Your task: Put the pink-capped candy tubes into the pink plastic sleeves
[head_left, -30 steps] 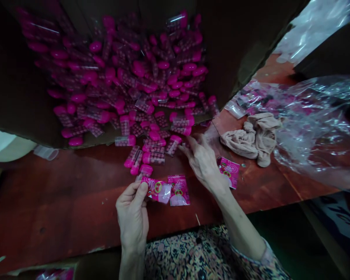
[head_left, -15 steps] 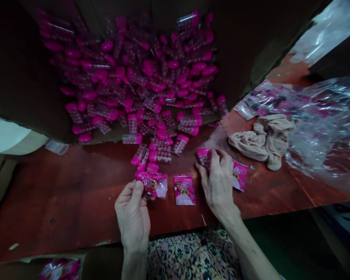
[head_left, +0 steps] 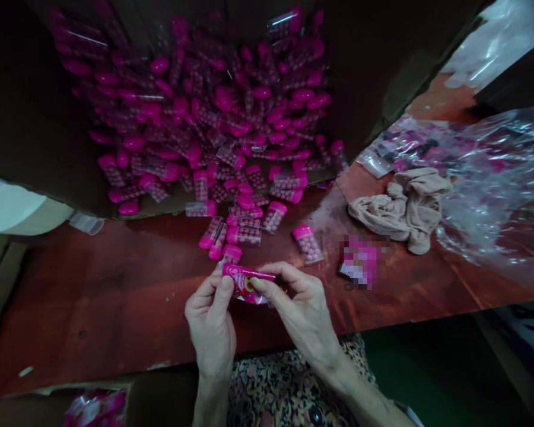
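Between thumb and fingers, my left hand [head_left: 213, 323] grips the left end of a pink printed packet [head_left: 244, 284] with a clear patch. My right hand [head_left: 305, 308] has its thumb pressed on the same packet's right end, fingers closed behind it. The packet is held above the table, slightly buckled. Past my right hand lies a small clear tube of pink balls with a pink cap [head_left: 308, 244]. Another pink packet [head_left: 359, 261] lies to the right. Several similar tubes [head_left: 244, 234] lie just beyond my left hand.
A large cardboard box [head_left: 369, 89] lies open toward me, with many pink-capped tubes spilling out. A beige cloth [head_left: 400, 204] and a clear plastic bag [head_left: 493, 196] are on the red table [head_left: 115, 296] at right. A lower box [head_left: 160, 397] at bottom left holds pink packets.
My right hand has let go of the tube, leaving it on the table, and has moved left and nearer to pinch the packet in my left hand. It now covers the middle packet's spot.
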A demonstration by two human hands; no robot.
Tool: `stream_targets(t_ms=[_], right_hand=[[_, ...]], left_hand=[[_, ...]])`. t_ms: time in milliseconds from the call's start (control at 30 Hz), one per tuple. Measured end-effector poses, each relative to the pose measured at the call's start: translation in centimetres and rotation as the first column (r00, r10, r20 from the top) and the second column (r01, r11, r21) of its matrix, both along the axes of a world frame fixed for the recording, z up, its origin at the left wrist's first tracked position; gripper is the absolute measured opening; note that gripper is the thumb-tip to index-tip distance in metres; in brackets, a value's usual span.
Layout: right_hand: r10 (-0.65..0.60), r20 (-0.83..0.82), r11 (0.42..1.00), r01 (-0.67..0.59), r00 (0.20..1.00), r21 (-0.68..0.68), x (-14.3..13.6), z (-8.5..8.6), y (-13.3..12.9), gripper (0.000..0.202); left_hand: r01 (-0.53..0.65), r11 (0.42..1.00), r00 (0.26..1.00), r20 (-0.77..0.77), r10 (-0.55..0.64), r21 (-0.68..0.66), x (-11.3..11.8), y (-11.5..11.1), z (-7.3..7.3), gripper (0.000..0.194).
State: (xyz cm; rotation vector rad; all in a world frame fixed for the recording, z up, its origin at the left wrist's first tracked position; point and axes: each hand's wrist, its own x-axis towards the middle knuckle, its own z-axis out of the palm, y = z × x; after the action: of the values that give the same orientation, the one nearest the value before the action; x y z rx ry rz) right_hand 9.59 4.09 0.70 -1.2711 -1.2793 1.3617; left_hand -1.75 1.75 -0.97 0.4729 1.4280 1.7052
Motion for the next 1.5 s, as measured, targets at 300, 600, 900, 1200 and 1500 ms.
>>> stream_targets(t_ms=[300, 600, 900, 1200, 1500], right_hand=[[0.154, 0.125, 0.981, -0.167, 0.98, 0.099, 0.8, -0.7, 0.2, 0.027], [-0.473, 0.693, 0.851, 0.079, 0.544, 0.518, 3.9, -3.5, 1.9, 0.024], [-0.32, 0.685, 0.916, 0.031, 0.654, 0.399, 4.3, -4.0, 2.5, 0.018], [-0.089, -0.028, 0.994, 0.088, 0.996, -0.063, 3.3, 0.6, -0.4, 0.022], [0.058, 0.062, 0.998, -0.058, 0.996, -0.011, 2.7, 0.4, -1.3, 0.02]], left_hand=[[0.111, 0.993, 0.992, 0.061, -0.108, -0.049, -0.1, 0.3, 0.0, 0.011], [-0.086, 0.993, 0.98, 0.175, 0.099, -0.081, -0.5, 0.7, -0.8, 0.014], [-0.073, 0.992, 0.968, 0.233, 0.096, -0.105, -0.3, 0.9, -0.8, 0.016], [-0.124, 0.989, 0.98, 0.144, 0.134, -0.077, -0.2, 0.8, -1.1, 0.013], [-0.148, 0.988, 0.982, 0.111, 0.151, -0.033, 0.3, 0.8, -0.6, 0.014]])
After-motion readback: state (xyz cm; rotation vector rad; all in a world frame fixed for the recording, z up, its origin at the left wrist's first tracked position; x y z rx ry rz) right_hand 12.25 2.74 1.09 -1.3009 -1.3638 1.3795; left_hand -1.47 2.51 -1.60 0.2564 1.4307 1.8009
